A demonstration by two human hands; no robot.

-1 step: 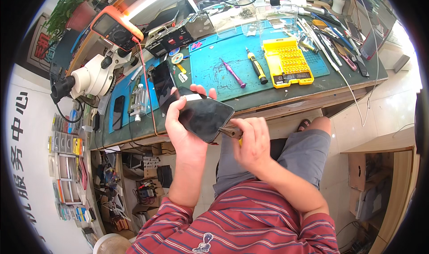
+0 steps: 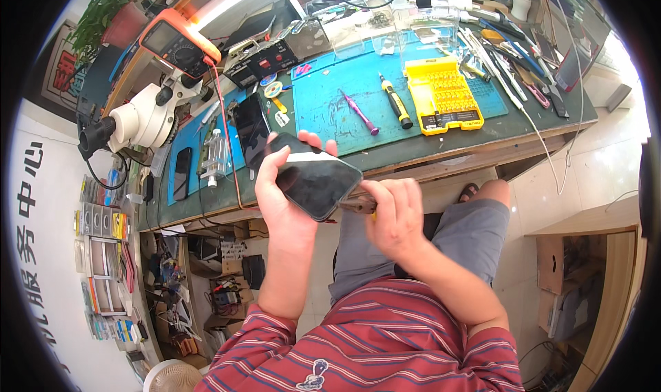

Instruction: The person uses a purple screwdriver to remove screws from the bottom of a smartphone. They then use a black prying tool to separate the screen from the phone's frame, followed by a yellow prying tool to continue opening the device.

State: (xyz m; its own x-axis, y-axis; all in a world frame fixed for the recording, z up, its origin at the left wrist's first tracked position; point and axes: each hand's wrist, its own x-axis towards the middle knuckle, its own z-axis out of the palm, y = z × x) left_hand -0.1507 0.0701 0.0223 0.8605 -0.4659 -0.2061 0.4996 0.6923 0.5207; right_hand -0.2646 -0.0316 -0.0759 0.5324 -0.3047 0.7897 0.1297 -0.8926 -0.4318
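Note:
A dark smartphone (image 2: 318, 185) lies in my left hand (image 2: 281, 196), held out over my lap just off the bench's front edge. My left fingers and thumb wrap round its sides, and a pale reflection crosses its glossy face. My right hand (image 2: 399, 216) is closed round a pair of pliers (image 2: 359, 203). Their metal jaws meet the phone's lower right end, and a bit of yellow handle shows under my fingers. Whether the jaws grip a part there, I cannot tell. Behind my left hand another dark phone or screen (image 2: 251, 125) rests on the bench.
On the blue mat (image 2: 323, 127) lie a purple screwdriver (image 2: 359, 112), a black-and-yellow screwdriver (image 2: 394, 102) and an open yellow bit case (image 2: 446, 96). A microscope (image 2: 141, 120) and an orange multimeter (image 2: 180, 42) stand at the left. Several hand tools (image 2: 513, 68) crowd the right end.
The phone has tilted slightly, and its pale reflection has grown wider. My right hand and the pliers have shifted a little to the right.

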